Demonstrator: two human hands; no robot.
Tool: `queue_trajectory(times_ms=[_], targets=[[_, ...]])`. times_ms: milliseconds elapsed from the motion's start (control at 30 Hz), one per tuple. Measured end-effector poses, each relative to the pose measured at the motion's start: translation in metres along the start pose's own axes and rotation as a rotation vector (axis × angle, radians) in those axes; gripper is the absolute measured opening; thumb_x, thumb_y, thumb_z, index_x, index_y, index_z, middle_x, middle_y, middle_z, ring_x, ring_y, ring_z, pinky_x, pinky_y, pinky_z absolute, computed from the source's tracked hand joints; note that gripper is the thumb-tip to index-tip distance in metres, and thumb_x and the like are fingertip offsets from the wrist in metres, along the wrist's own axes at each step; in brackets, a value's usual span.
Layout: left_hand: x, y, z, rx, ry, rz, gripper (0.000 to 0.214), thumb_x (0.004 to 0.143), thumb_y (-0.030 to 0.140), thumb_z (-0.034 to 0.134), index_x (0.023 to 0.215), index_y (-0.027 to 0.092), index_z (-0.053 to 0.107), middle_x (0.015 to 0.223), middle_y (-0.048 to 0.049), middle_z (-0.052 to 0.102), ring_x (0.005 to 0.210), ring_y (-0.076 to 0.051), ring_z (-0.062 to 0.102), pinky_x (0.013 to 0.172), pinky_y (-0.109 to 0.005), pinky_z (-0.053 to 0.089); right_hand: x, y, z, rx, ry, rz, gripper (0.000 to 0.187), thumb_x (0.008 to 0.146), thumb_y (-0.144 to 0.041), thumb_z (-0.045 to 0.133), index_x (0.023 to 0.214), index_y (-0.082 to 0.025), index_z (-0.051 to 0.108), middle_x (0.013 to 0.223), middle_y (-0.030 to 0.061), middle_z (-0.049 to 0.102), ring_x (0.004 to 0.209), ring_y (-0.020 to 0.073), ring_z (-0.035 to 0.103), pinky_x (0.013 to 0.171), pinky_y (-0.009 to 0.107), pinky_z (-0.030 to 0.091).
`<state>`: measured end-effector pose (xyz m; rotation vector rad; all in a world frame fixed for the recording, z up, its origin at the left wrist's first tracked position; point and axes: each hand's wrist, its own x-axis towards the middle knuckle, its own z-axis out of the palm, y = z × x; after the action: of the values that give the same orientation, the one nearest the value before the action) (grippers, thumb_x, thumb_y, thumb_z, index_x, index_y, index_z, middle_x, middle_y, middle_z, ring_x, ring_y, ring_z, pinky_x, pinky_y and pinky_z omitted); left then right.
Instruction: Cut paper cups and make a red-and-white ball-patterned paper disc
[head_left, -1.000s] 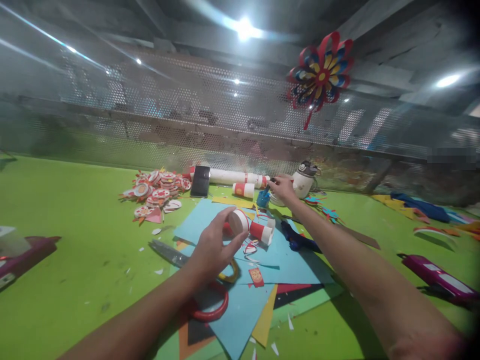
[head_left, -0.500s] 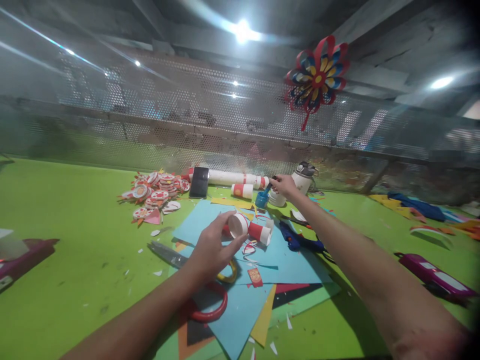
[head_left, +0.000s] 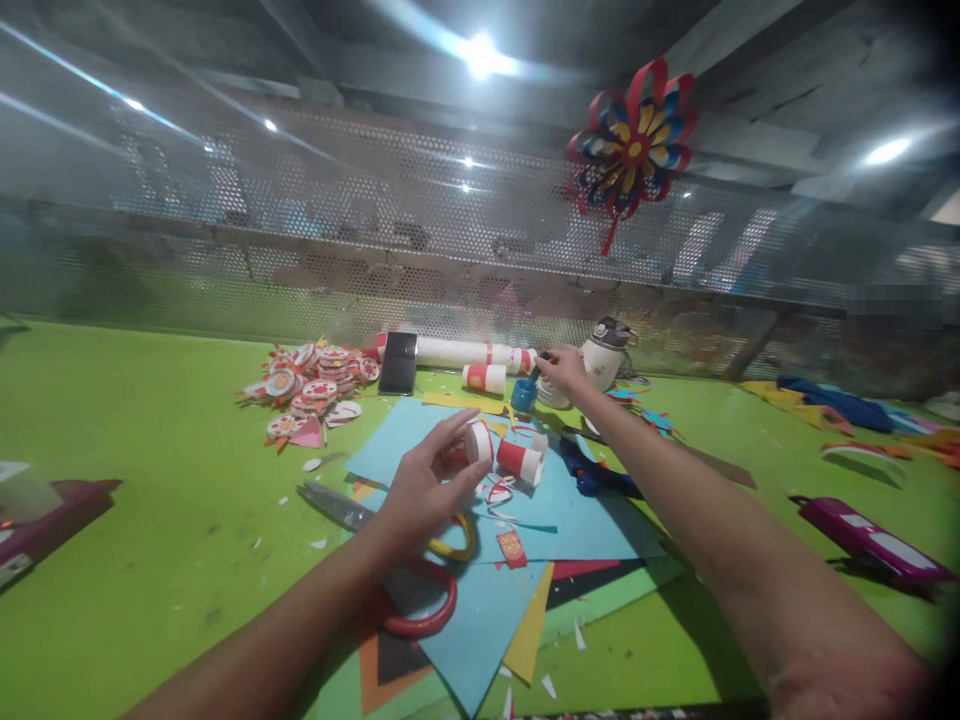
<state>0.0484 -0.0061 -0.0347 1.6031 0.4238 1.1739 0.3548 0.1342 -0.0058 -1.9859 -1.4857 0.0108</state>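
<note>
My left hand (head_left: 429, 478) is closed around a cut paper cup piece (head_left: 480, 443), white with a red edge, its round end turned right. Further back, my right hand (head_left: 564, 370) pinches the dark handle of a brush (head_left: 541, 362); the brush's lower end goes down to a small blue pot (head_left: 524, 396), and its tip is hidden. A red and white paper cup (head_left: 520, 462) lies right of my left hand on light blue paper (head_left: 592, 530). Under my left wrist lie large scissors (head_left: 424, 630) with red and yellow handles.
Behind are a phone (head_left: 398, 363), another paper cup (head_left: 484, 378), a long white tube (head_left: 454, 355) and a white bottle (head_left: 602, 355). Decorated paper discs (head_left: 319, 390) are heaped left. A dark blue tool (head_left: 592, 470) lies under my right forearm. A paper flower (head_left: 636, 150) hangs above.
The cup piece in my left hand has turned, so its round end faces more to the right. My right hand has shifted slightly left, and the brush handle stands nearer to the pot.
</note>
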Motion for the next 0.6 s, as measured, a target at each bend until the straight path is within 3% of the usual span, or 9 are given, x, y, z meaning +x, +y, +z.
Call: queue_trajectory(times_ms=[167,333,467,600], targets=[[0.0,0.007,0.002,-0.041,-0.015,-0.012,0.046,0.077,0.026,0.065,0.12,0.014,0.051,0.117,-0.0127,0.062,0.103,-0.022,0.061,0.089,-0.036,0.05,-0.008,-0.001,0.005,-0.045,-0.015,-0.022,0.031,0.089,-0.031,0.054,0.117,-0.015,0.055,0.117,0.0078,0.057,0.098,0.021,0.059,0.081,0.04,0.051],[0.002,0.013,-0.002,-0.043,-0.033,-0.124,0.049,0.078,0.031,0.064,0.122,0.014,0.05,0.106,-0.0116,0.065,0.095,-0.023,0.063,0.083,-0.036,0.051,-0.017,-0.005,0.01,-0.06,-0.039,-0.05,0.031,0.09,-0.031,0.054,0.117,-0.016,0.054,0.116,0.0081,0.057,0.097,0.0203,0.059,0.081,0.04,0.051],[0.0,0.011,-0.004,0.083,-0.11,-0.143,0.048,0.082,0.034,0.059,0.125,0.018,0.05,0.106,-0.01,0.064,0.087,-0.021,0.063,0.071,-0.032,0.051,-0.027,-0.01,0.0,-0.071,-0.051,-0.072,0.031,0.09,-0.031,0.054,0.117,-0.016,0.054,0.117,0.0081,0.057,0.097,0.0202,0.059,0.081,0.04,0.051],[-0.003,0.01,0.0,0.284,-0.215,-0.106,0.052,0.081,0.035,0.057,0.13,0.021,0.045,0.104,-0.0073,0.062,0.088,-0.02,0.06,0.071,-0.031,0.05,-0.044,-0.013,-0.018,-0.055,-0.049,-0.088,0.029,0.089,-0.03,0.054,0.113,-0.015,0.056,0.111,0.0073,0.06,0.092,0.0187,0.061,0.078,0.038,0.052]])
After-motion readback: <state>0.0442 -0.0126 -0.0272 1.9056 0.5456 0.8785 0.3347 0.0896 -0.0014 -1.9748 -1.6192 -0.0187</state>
